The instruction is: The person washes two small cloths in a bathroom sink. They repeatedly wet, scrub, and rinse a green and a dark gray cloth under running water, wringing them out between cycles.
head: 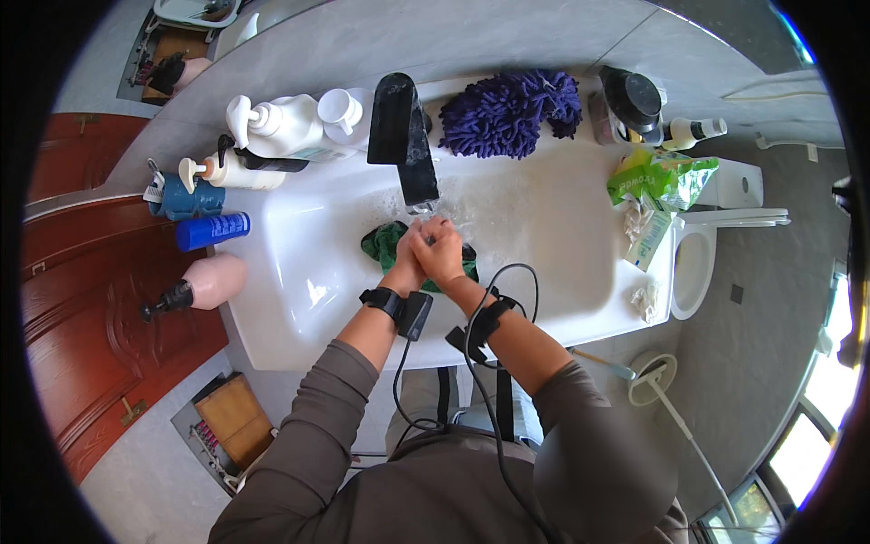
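My left hand (406,255) and my right hand (440,249) are pressed together just below the spout of a black faucet (416,180). The fingers of my right hand are curled over my left. A small dark bit shows between them, and I cannot tell what it is. Beneath my hands a wet green and black cloth (384,246) lies in the white washbasin (557,238), showing on both sides of them. Whether my fingers grip the cloth is hidden. Water and suds spread over the basin floor around the spout.
Pump bottles (282,129), a white cup (338,109) and a blue bottle (214,231) line the back and left rim. A purple chenille mitt (510,115) sits behind the basin. On the right rim are a green pouch (656,180) and crumpled tissue (646,302). Cables (469,360) trail from my wrist straps.
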Demonstrator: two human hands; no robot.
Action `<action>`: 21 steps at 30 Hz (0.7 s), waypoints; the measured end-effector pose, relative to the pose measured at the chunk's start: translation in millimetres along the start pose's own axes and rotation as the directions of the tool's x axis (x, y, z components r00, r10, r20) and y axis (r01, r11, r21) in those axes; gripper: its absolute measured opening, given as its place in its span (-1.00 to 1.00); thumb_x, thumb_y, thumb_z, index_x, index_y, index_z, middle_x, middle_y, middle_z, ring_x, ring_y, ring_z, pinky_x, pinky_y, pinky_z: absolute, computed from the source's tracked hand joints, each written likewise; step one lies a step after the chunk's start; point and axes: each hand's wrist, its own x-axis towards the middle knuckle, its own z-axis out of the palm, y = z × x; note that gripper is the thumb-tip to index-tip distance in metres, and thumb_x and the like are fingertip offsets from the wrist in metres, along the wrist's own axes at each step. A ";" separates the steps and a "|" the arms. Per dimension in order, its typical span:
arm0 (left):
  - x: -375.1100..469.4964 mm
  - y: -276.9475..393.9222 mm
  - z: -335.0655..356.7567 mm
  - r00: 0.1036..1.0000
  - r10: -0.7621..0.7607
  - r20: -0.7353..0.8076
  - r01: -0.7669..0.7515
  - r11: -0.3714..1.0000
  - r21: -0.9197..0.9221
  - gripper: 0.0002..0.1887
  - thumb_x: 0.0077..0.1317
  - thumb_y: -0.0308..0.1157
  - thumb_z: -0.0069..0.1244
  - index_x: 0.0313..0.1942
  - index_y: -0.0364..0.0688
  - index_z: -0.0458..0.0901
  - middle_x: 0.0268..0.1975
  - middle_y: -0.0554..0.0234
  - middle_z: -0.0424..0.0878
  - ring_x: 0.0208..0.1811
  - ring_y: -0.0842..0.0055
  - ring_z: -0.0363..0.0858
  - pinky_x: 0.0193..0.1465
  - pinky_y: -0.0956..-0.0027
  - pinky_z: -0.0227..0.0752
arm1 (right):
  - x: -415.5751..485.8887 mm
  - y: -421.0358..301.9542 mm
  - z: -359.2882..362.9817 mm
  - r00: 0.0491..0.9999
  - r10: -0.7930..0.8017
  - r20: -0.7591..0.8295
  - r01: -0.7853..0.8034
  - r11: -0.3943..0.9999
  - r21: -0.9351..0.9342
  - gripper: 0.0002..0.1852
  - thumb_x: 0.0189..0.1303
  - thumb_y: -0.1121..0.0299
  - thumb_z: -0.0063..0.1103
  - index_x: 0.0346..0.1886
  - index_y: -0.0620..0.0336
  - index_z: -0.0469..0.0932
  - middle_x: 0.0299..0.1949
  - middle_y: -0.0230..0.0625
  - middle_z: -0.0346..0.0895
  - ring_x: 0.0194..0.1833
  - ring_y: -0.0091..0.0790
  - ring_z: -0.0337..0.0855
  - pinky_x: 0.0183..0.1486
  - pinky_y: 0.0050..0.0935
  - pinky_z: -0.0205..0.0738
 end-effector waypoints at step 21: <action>37.1 0.3 -31.3 0.837 0.164 -0.522 0.160 0.838 0.521 -0.41 0.30 0.11 0.02 0.12 -0.17 0.39 0.16 0.19 0.43 0.17 0.33 0.38 0.18 0.06 0.34 | 38.1 71.8 -16.4 0.996 0.047 -0.081 -0.079 0.887 -0.456 -0.56 -0.04 0.12 0.40 -0.12 0.15 0.58 0.16 -0.17 0.40 0.22 -0.05 0.32 0.22 -0.04 0.19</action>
